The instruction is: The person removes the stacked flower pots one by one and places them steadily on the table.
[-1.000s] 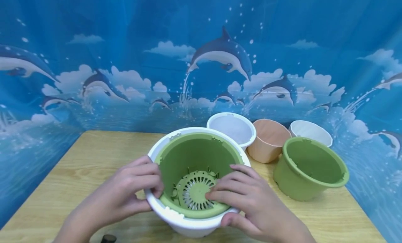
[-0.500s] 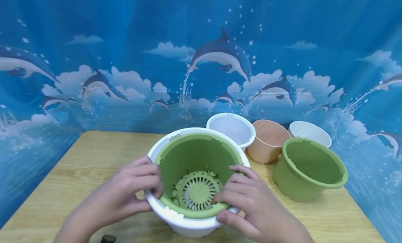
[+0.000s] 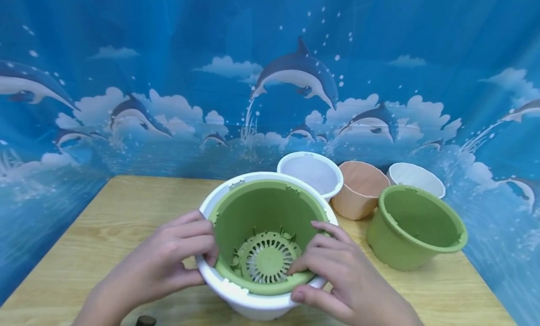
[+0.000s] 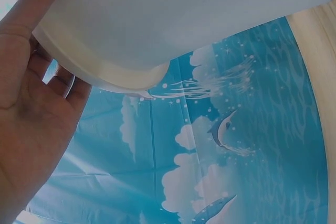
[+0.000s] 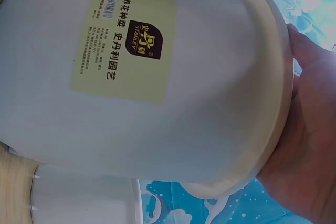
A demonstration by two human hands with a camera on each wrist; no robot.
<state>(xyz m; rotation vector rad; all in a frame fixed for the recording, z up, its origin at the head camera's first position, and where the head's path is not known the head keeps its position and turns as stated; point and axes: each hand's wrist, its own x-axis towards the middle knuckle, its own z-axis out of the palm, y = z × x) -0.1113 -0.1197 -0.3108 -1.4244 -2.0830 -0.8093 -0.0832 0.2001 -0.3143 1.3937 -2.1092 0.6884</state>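
Note:
A green flowerpot (image 3: 253, 213) with a slotted base sits inside a larger white flowerpot (image 3: 236, 295) at the front of the table. My left hand (image 3: 179, 251) grips both rims on the left, fingers over the edge and thumb outside. On the right, my right hand (image 3: 337, 270) holds the rims with its fingers curled inside and its thumb against the white rim. The left wrist view has the left hand (image 4: 39, 93) at the white pot's rim (image 4: 110, 74). In the right wrist view, a yellow label (image 5: 126, 45) marks the white pot's wall, and the right hand (image 5: 307, 124) is at its rim.
At the back right stand a white pot (image 3: 312, 176), a peach pot (image 3: 356, 202), another white pot (image 3: 417, 180) and a second green pot (image 3: 401, 246). A small dark object (image 3: 146, 321) lies at the table's (image 3: 105, 227) front. A dolphin-print curtain (image 3: 190, 59) hangs behind.
My right fingers have drawn back from the slotted base toward the rim, and the right thumb has slid a little left along the white rim. My left hand stays in place.

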